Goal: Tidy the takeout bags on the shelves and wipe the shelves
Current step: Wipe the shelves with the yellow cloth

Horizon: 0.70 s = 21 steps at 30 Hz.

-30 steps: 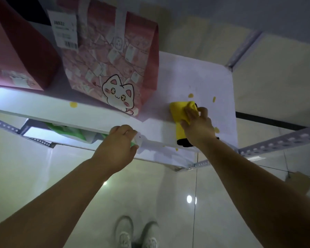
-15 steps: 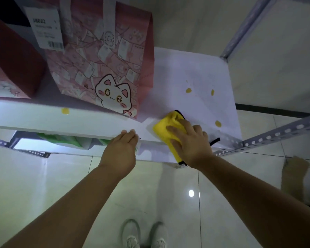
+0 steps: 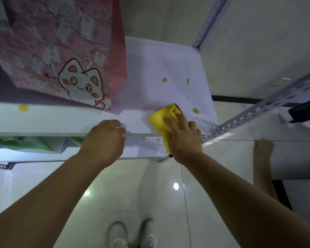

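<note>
A pink takeout bag [image 3: 64,51] with a white cat print stands on the white shelf [image 3: 159,59], left of the middle. My right hand [image 3: 183,138] presses a yellow cloth [image 3: 162,119] flat onto the shelf near its front right edge, fingers spread over the cloth. My left hand [image 3: 104,140] rests on the shelf's front edge beside it, fingers curled over the lip. Several yellow spots [image 3: 164,79] dot the shelf surface behind and right of the cloth, and one spot [image 3: 23,107] lies at the front left.
A green bag [image 3: 25,144] sits on the lower shelf under the front edge. A perforated metal upright and rail [image 3: 268,108] frame the shelf on the right. Glossy floor tiles and my white shoes [image 3: 132,235] are below. A brown object [image 3: 262,154] stands on the floor, right.
My right hand has drawn the yellow cloth back toward the shelf's front edge and a little left. The left hand stays on the edge. The camera has moved closer.
</note>
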Each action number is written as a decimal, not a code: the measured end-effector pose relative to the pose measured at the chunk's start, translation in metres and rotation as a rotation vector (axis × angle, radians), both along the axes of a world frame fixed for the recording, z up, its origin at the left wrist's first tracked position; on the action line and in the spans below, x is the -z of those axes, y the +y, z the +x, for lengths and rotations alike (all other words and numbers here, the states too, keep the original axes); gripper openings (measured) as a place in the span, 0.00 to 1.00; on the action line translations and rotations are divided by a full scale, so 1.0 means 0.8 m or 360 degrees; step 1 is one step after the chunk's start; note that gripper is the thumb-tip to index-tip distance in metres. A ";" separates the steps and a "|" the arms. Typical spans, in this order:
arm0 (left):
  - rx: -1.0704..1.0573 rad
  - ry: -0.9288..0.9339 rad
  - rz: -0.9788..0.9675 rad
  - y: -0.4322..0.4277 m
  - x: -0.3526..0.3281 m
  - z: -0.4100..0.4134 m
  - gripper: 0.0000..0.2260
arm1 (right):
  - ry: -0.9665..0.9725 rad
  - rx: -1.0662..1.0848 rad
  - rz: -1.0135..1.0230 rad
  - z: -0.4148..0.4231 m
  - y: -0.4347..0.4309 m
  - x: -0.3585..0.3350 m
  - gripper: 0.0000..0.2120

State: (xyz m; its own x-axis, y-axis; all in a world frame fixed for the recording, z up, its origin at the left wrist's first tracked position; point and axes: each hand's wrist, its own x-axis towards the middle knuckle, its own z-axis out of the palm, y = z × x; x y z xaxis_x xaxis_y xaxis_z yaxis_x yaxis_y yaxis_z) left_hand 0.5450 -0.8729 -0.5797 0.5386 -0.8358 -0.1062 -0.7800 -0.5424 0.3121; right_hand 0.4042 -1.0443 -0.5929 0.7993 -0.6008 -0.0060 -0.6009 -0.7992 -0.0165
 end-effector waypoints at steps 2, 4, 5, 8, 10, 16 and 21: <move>0.0088 0.0062 -0.0065 -0.018 0.005 -0.003 0.16 | 0.0053 0.0194 -0.0016 -0.012 -0.027 -0.005 0.21; 0.0116 0.0109 -0.0043 -0.033 0.011 -0.002 0.16 | 0.0129 0.0485 0.0050 -0.015 -0.061 -0.006 0.25; 0.0116 0.0116 -0.0017 -0.038 0.015 -0.001 0.16 | 0.0170 0.0635 0.0093 -0.012 -0.075 -0.007 0.29; 0.0132 0.0018 -0.0098 -0.040 0.024 -0.001 0.13 | 0.0157 0.1002 0.0181 0.021 -0.094 -0.002 0.33; 0.0147 -0.0046 -0.0269 -0.039 0.020 -0.004 0.07 | 0.0151 0.1082 0.0209 0.046 -0.090 -0.001 0.31; 0.0240 -0.0141 -0.0434 -0.037 0.016 -0.001 0.05 | -0.0066 -0.0071 -0.0015 0.033 -0.033 0.002 0.23; 0.0243 -0.0146 -0.0406 -0.035 0.024 0.003 0.08 | 0.0075 0.0071 0.0069 0.029 -0.076 0.002 0.22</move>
State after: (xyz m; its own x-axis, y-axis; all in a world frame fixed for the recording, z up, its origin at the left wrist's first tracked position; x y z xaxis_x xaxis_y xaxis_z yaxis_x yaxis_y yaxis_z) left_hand 0.5477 -0.9008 -0.5992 0.4023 -0.9013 0.1606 -0.8777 -0.3299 0.3476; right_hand 0.4273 -1.1055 -0.5943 0.7700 -0.6342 -0.0698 -0.6367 -0.7708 -0.0211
